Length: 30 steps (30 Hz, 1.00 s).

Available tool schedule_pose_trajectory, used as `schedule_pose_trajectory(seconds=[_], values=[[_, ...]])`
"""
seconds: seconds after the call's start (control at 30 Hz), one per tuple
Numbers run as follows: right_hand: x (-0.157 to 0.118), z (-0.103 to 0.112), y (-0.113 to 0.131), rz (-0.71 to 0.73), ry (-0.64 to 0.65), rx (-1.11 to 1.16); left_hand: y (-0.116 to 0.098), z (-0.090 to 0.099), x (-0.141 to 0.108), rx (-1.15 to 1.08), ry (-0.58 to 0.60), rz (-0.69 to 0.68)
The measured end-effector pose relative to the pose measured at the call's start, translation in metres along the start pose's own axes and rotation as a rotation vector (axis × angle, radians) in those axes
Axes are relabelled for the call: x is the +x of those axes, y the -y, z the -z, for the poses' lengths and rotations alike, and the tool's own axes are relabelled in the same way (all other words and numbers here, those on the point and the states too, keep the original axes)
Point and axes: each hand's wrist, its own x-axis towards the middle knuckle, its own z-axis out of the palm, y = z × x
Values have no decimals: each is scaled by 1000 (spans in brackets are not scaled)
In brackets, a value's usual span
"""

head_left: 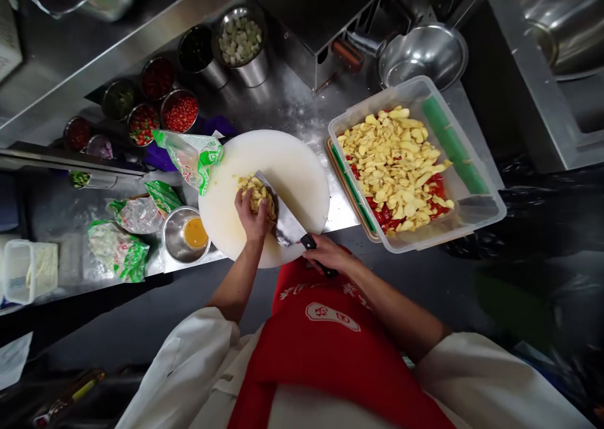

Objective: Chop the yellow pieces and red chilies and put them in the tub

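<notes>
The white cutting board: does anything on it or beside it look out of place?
Yes, perhaps: a green-and-white plastic bag overlaps the upper-left edge of the white cutting board, an odd spot so near the yellow slices. Nothing else stands out.

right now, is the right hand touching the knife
Touching. The head view shows the right hand closed around the black handle of the knife.

Glare whitens the steel counter point(302, 108); dim outer edges stretch, blurred.
</notes>
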Motion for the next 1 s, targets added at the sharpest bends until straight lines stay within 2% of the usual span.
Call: schedule_pose_trajectory(seconds=[0.17,0.27,0.37,0.47,0.57,0.67,0.77,0.83,0.93,1.0], values=[[-4,-9,8,-17,48,58,-3,5,5,11,-93,36],[-15,-9,17,33,62,103,-18,17,13,20,-115,5],[-31,-5,28,96,62,140,-51,31,27,-22,-140,-62],[-54,8,36,151,3,241,-99,32,45,-99,-124,-171],[-80,26,38,228,-106,385,-155,9,64,-165,-56,-308],[-104,44,37,306,-247,511,-209,-32,79,-237,90,-433],[-117,60,39,357,-404,610,-251,-76,80,-263,252,-530],[-121,70,42,390,-483,664,-271,-97,68,-209,335,-633],[-129,78,40,404,-536,745,-289,-116,40,-63,440,-807],[-140,78,32,372,-548,804,-295,-126,25,4,504,-840]])
